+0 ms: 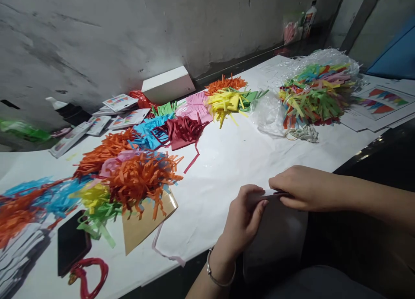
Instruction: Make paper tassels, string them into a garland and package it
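My left hand [248, 217], with a silver bangle [212, 266] at the wrist, is closed on a narrow white piece that looks like folded paper [269, 192]. My right hand [296, 189] pinches the other end, where a thin dark edge shows by the fingers. Both hands are over the table's near edge, and the fingers hide most of the piece. Under them hangs a pale, shadowed sheet [275, 238]; whether it joins the held piece I cannot tell. Crimson fringed tissue paper [184, 132] lies farther off on the white-covered table [220, 160].
Orange tissue fringe [142, 178] covers part of a tan envelope [149, 223] at left, near a dark phone [73, 243] and red cord [94, 277]. Mixed fringe bundles [317, 96] sit at back right beside printed cards [382, 100]. A white box [168, 85] stands against the wall.
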Motion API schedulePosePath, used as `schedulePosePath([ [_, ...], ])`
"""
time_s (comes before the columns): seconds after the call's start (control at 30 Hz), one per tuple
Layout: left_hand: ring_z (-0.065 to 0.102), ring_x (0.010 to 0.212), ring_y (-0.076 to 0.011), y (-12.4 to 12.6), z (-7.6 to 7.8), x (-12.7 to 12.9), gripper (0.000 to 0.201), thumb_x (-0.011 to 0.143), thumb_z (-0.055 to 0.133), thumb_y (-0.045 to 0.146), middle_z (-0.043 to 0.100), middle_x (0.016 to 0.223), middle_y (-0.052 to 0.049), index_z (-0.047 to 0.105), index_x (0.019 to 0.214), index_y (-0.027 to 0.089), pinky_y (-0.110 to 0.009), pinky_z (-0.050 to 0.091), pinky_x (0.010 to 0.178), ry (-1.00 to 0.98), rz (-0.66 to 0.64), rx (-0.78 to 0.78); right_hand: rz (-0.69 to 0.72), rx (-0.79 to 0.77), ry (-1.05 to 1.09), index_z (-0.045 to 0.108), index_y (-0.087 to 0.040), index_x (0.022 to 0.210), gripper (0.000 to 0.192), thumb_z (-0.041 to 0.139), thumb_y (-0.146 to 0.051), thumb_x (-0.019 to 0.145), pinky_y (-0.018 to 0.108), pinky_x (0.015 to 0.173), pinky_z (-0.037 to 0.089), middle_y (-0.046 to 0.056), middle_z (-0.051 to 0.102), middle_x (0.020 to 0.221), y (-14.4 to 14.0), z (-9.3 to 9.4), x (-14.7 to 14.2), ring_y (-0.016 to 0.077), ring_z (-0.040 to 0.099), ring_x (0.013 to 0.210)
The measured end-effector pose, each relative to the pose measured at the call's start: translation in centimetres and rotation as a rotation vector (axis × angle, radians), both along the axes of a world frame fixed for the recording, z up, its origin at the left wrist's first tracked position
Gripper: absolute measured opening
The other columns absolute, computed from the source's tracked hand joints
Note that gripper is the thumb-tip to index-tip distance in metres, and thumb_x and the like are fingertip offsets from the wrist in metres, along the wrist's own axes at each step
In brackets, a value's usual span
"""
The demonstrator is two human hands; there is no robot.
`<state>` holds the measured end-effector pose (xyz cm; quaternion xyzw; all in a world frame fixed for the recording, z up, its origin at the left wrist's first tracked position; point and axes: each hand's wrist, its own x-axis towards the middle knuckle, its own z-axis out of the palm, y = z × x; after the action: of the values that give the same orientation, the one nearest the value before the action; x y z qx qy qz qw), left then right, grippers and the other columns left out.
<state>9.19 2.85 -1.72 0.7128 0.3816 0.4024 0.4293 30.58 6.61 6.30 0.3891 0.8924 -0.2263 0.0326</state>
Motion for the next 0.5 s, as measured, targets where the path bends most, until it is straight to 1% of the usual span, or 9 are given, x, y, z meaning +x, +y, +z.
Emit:
schedulePosePath([
  [0.13,0.067,0.087,-0.0145,-0.1,0.2,0.2,0.019,0.101,0.055,0.023,0.067,0.100,0.000,0.050,0.119,0.028,-0.025,0.052,0.077,-0.021,-0.015,-0.015,0.008,0.067,-0.038,0.062,-0.017,0.087,0.007,0.057,-0.013,0.085,0.027,0.058,0.029,0.006,0.071,0.080,-0.2,-0.3,-0.2,0.0214,0.066,0.072],
  [0.23,0.065,0.082,-0.0141,-0.1,0.1,0.1,0.019,0.100,0.056,0.024,0.066,0.097,0.001,0.051,0.118,0.028,-0.025,0.051,0.074,0.003,0.007,-0.015,0.009,0.044,-0.023,0.062,-0.017,0.086,0.007,0.058,-0.013,0.084,0.027,0.058,0.028,0.005,0.070,0.079,0.0,-0.4,-0.3,0.0202,0.064,0.070],
  [0.27,0.064,0.081,-0.0144,-0.1,0.1,0.0,0.019,0.100,0.056,0.025,0.066,0.099,0.000,0.051,0.118,0.027,-0.026,0.051,0.074,0.013,0.015,-0.014,0.012,0.008,0.002,0.062,-0.017,0.084,0.006,0.058,-0.013,0.083,0.027,0.058,0.029,0.004,0.068,0.077,0.2,-0.4,-0.1,0.0189,0.062,0.069],
  [0.33,0.064,0.085,-0.0155,-0.1,0.0,-0.2,0.018,0.100,0.056,0.027,0.066,0.102,-0.001,0.053,0.118,0.028,-0.027,0.051,0.075,0.029,0.027,-0.012,0.013,-0.110,0.076,0.061,-0.017,0.081,0.005,0.059,-0.016,0.085,0.025,0.057,0.030,0.001,0.064,0.073,0.6,-0.2,0.3,0.0160,0.057,0.066],
  [0.43,0.064,0.089,-0.0168,-0.1,-0.1,-0.4,0.016,0.100,0.056,0.030,0.066,0.105,-0.002,0.054,0.116,0.028,-0.028,0.050,0.079,0.023,0.039,-0.017,0.001,-0.318,0.190,0.064,-0.017,0.082,0.015,0.062,-0.029,0.090,0.023,0.057,0.032,-0.001,0.060,0.070,1.2,0.0,1.1,0.0137,0.054,0.065],
  [0.47,0.063,0.086,-0.0168,-0.2,-0.1,-0.4,0.017,0.100,0.056,0.033,0.065,0.102,-0.002,0.054,0.117,0.028,-0.028,0.050,0.076,0.010,0.041,-0.037,-0.016,-0.352,0.210,0.065,-0.017,0.082,0.019,0.062,-0.032,0.091,0.023,0.057,0.033,-0.002,0.059,0.069,1.2,0.0,1.4,0.0134,0.053,0.064],
  [0.5,0.062,0.081,-0.0166,-0.2,-0.1,-0.4,0.022,0.100,0.056,0.036,0.065,0.098,-0.001,0.053,0.120,0.028,-0.028,0.049,0.071,-0.011,0.043,-0.069,-0.040,-0.354,0.216,0.066,-0.017,0.080,0.021,0.061,-0.034,0.091,0.023,0.056,0.032,-0.002,0.058,0.067,1.2,0.0,1.5,0.0131,0.052,0.063],
])
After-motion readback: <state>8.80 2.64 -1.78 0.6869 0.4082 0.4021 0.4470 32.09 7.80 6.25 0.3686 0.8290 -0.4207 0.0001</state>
